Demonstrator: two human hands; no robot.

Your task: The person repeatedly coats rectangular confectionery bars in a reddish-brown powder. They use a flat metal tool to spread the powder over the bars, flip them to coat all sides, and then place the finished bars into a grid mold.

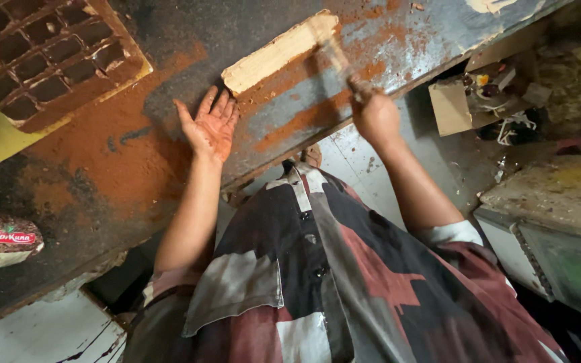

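Just below the wooden block (280,50), we have the left hand (211,126) spread flat, palm up, on the powder-dusted table (136,168); right hand (376,114) clamped on the block's handle (339,59).

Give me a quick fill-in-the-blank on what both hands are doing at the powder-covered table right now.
1. The left hand lies open, palm ____, on the table.
2. The right hand grips the ____ of a wooden scraper.
3. The powder is reddish-____.
4. The grid mould lies nearer the ____ hand.

Missing: up; handle; brown; left
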